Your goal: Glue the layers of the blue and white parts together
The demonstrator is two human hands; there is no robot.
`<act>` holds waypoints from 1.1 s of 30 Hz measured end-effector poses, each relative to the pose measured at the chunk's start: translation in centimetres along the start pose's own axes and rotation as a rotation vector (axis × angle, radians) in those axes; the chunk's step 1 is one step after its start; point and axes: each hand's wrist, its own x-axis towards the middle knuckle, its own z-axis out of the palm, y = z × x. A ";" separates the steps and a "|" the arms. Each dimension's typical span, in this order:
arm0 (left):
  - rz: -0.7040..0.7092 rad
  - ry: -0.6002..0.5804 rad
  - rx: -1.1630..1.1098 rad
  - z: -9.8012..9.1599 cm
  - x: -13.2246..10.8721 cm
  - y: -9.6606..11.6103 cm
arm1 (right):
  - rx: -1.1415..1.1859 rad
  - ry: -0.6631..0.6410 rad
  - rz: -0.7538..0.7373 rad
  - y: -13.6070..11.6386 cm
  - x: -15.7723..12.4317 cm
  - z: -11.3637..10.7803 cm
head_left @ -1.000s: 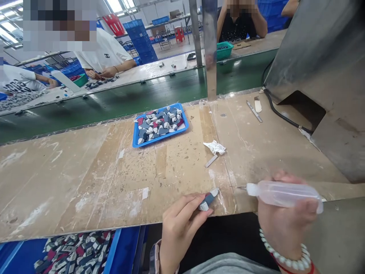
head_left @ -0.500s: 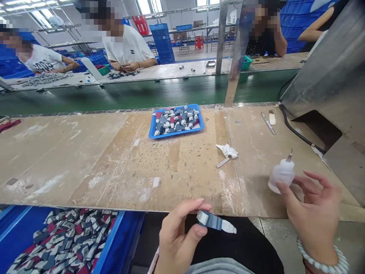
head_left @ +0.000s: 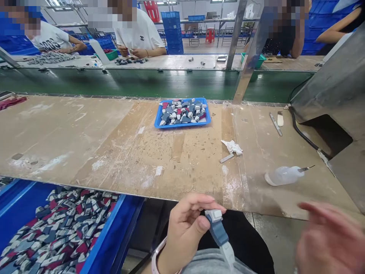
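Worn workbench [head_left: 85, 140] spans the view. Blue bin [head_left: 106, 243] of mixed parts sits below its near edge, left. Small blue tray [head_left: 182, 126] of similar parts at the far edge. Right hand [head_left: 330, 239] (blurred) low right, fingers spread, holding nothing. Left hand [head_left: 182, 228] closed in a pinch. Clear bottle [head_left: 282, 176] lies sideways on the bench, apart from both hands. Blue-grey part [head_left: 217, 228] sits in that pinch, over the lap.

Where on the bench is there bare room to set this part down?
Widest bare stretch: the bench left of the blue tray, back from the parts bin. A smaller patch lies between the tray and the front edge, ahead of the left hand with its blue part. Crowded to the right: tissue, metal strip, squeeze bottle, blades, cable.
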 end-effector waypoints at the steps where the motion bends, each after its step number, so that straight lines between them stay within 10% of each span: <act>1: -0.008 -0.010 -0.015 0.3 0.0 -0.1 | 0.034 -0.181 -0.054 -0.8 -0.9 0.2; 5: 0.021 -0.011 -0.018 1.3 -0.1 -0.1 | 0.019 -0.586 -0.218 -3.6 -3.1 2.7; 20: 0.482 0.133 0.313 2.4 -0.7 0.2 | 0.156 -0.393 -0.181 -6.5 -3.2 5.6; 33: 0.436 0.130 0.416 2.0 -1.4 0.1 | 0.130 -0.401 -0.122 -6.8 -4.7 5.9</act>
